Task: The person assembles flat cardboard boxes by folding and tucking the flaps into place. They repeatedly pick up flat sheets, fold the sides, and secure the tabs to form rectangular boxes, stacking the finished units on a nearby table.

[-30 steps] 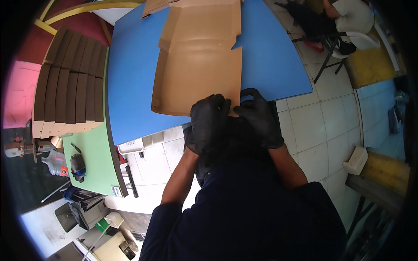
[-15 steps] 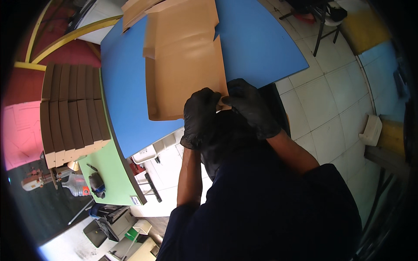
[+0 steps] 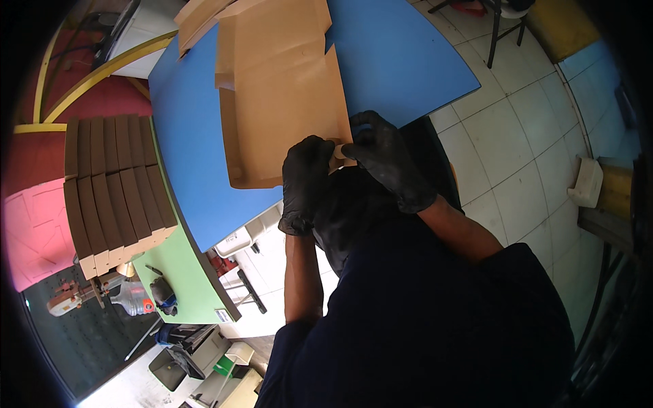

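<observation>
A brown cardboard box (image 3: 282,95), partly folded with its near walls raised, lies in front of me. Its near right corner is between my two black-gloved hands. My left hand (image 3: 307,178) is closed on the near wall beside that corner. With its thumb inside the corner flap and its fingers over the outer side, my right hand (image 3: 389,160) grips the box's right edge. The fingertips of both hands almost meet at the small folded flap. My body hides part of the near edge.
The box rests on a blue tabletop (image 3: 187,143). More cardboard (image 3: 197,24) lies at its far left. Left of it, stacked folded boxes (image 3: 115,183) stand on a green table (image 3: 187,272), near a dark object (image 3: 163,296). A black stool (image 3: 500,30) stands far right.
The view has shifted slightly, so the box appears a little farther left. My right index finger has lifted and spread from the thumb at the corner; my left hand keeps its hold.
</observation>
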### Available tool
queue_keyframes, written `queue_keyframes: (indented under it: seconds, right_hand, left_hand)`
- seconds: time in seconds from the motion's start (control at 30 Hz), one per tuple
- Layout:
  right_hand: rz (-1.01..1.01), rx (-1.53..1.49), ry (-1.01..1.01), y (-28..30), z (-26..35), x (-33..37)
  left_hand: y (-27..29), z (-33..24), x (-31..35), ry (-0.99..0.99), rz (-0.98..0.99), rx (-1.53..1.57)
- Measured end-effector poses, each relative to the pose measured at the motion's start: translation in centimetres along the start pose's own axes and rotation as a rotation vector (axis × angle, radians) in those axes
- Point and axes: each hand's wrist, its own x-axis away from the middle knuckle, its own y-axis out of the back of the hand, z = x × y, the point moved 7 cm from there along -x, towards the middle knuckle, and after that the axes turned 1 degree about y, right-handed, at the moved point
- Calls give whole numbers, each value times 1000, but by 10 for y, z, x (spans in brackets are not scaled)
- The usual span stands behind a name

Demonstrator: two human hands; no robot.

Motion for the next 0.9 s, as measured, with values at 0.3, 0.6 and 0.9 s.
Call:
queue_keyframes:
  seconds: [0.3,0.6,0.9]
  right_hand:
    - [51,-119,-100,2,0,-2]
    - [8,-178,2,-2,5,-4]
    - [124,3,-22,-2,15,-8]
  left_hand:
    - [6,-12,-2,-64,35,20]
    - [4,-12,-6,-57,74,156]
    - [6,-20,-4,-36,114,72]
